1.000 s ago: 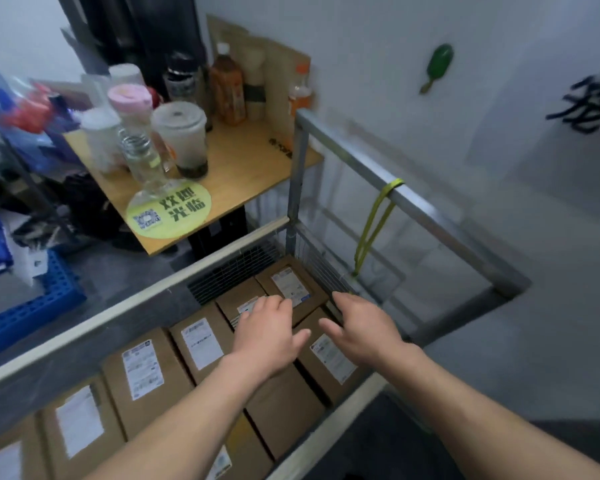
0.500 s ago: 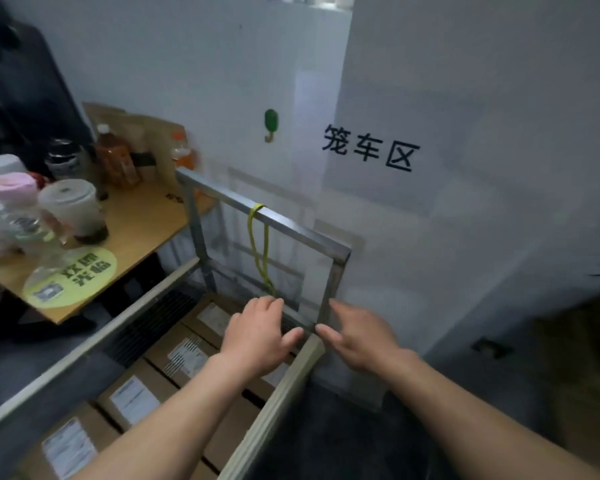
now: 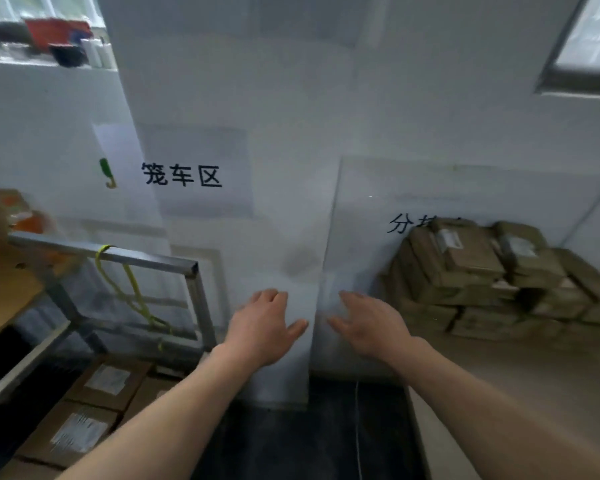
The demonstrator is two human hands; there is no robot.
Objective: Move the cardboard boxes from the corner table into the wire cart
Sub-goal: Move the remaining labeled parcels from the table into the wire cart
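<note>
At 9 o'clock, at the left edge, a wooden table shows a corner of its top. Just beside it stands the wire cart, whose grey metal top rail runs toward 8 o'clock from the centre. A yellow strap is looped over that rail and hangs down inside the frame. Low in the cart, at 7 o'clock, lie labelled cardboard boxes packed flat side by side, labels up.

On the white wall at 10 o'clock hangs a green hook, and just at its 3 o'clock is a sign with black characters. Far up at 11 o'clock a ledge carries blurred red and dark items.

Near the centre, at 6 o'clock, the left hand is in the air before the wall, palm down, fingers loosely spread and holding nothing. The right hand is just at its 3 o'clock, apart from it, equally empty with fingers relaxed and extended. Below them the floor is dark.

At 3 o'clock a pile of cardboard boxes is stacked unevenly against the wall on the corner table, well apart from both hands. A window fills 1 o'clock.
</note>
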